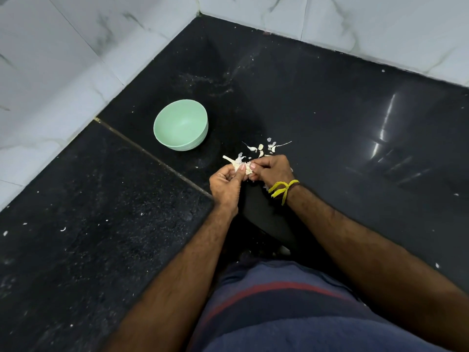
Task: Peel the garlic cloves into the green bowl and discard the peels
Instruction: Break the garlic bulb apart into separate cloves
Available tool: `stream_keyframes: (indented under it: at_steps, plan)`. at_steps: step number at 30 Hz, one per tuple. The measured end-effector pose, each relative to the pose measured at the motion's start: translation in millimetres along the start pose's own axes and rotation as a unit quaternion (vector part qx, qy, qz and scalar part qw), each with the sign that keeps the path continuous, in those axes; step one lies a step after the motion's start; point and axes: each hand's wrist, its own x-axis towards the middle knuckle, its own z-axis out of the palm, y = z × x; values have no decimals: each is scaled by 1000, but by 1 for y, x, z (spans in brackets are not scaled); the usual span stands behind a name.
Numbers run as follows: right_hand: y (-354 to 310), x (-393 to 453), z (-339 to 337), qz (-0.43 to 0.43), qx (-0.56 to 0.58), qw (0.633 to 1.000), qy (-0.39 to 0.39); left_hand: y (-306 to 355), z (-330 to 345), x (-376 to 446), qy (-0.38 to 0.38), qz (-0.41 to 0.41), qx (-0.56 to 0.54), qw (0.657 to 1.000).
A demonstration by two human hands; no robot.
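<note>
Garlic [239,163] sits pinched between both hands above the black stone table, a short way in from its front edge and towards the middle. The left hand [225,184] cradles the piece from below with its fingers [243,168] pressed against the papery skin, thumb on top. The right hand [271,168], with a yellow thread [281,189] tied at the wrist, has its fingers closed on the other end of the same piece, thumb and forefinger nipping the skin. Whether this is one clove or a small cluster with its stalk is hard to tell.

The green bowl [180,125] stands upright and looks empty, beyond the hands and to their left, near the seam in the stone and well apart from the tiled wall. Loose peels [266,148] and thin stalk strands lie scattered on the table just past the hands.

The step in hand appears to be stripping the skin. It would go best if the left hand holds the clove steady while the right pulls the skin away in a long strip from the root end rather than in flakes. The bare clove should then go into the bowl and the peels be gathered for throwing out.
</note>
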Motion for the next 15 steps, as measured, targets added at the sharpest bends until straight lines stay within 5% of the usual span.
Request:
stream_keyframes:
  at_steps: [8, 15]
  plan:
    - [-1, 1, -4, 21, 77, 996, -43, 0, 2, 6, 1, -28, -13, 1000]
    - [-4, 2, 1, 31, 56, 998, 9, 2, 0, 13, 4, -29, 50, 998]
